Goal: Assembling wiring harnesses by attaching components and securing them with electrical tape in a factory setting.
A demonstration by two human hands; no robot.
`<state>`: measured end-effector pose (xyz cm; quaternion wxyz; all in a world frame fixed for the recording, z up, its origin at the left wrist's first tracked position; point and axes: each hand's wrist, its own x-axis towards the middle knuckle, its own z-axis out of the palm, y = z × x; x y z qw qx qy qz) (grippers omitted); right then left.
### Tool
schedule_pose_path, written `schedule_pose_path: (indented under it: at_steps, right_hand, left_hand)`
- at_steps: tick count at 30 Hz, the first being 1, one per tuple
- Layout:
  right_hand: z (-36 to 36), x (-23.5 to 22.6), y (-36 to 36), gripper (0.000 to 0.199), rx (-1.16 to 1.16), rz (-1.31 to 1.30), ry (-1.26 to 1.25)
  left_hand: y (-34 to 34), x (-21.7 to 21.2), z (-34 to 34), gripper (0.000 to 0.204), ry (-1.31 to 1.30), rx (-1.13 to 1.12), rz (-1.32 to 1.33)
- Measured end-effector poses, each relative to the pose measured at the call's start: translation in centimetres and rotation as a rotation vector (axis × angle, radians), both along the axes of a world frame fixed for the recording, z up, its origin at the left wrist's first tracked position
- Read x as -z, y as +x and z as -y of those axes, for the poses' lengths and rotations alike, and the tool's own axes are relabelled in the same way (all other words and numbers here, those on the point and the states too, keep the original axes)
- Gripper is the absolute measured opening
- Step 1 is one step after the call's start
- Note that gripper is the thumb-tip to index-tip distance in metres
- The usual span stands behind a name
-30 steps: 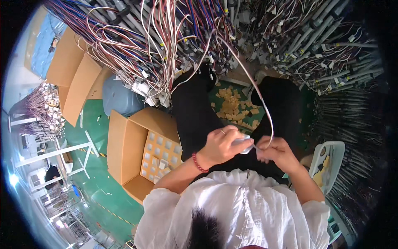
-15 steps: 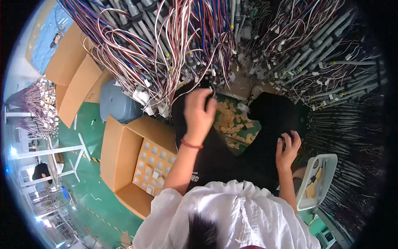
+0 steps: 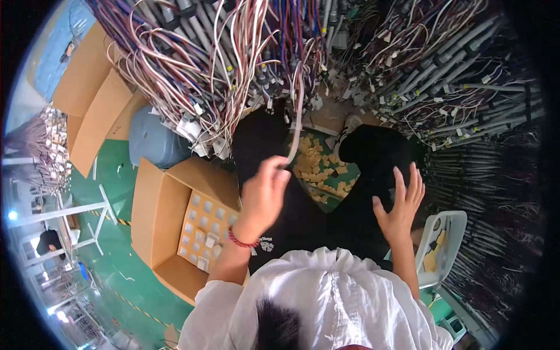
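My left hand (image 3: 262, 201), with a red cord at its wrist, is over my lap, its thumb and fingers pinched on the end of a pale wire (image 3: 298, 116). The wire stretches up to the hanging bundle of wire harnesses (image 3: 245, 52), and motion blurs it and the hand. My right hand (image 3: 402, 204) is apart from the left, above my right thigh, with its fingers spread and nothing visible in them. White connectors hang at the ends of the harness wires.
An open cardboard box (image 3: 166, 219) with white pieces in a slotted insert stands at the left, near a blue-grey stool (image 3: 157, 137). A white plastic bin (image 3: 452, 245) is at the right. Scraps of tan tape or paper (image 3: 315, 160) cover the floor between my legs.
My left hand has come back from the harness ends toward me, drawing a wire with it. My right hand has lifted and its fingers have spread. The view has shifted slightly.
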<state>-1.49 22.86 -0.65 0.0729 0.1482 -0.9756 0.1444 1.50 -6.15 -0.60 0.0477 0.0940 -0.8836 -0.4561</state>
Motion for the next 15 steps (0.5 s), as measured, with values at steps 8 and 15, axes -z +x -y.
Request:
schedule_pose_path:
  at_steps: [8, 15]
  right_hand:
    - [10.6, 0.9, -3.6, 0.029, -0.109, 0.638, -1.195]
    - [8.5, 1.4, -8.3, 0.039, 0.064, 0.924, -1.986]
  left_hand:
    - [1.7, 1.4, -6.0, 0.008, -0.036, 0.175, 0.122]
    - [7.7, 4.7, -0.8, 0.023, 0.372, 0.077, 0.185]
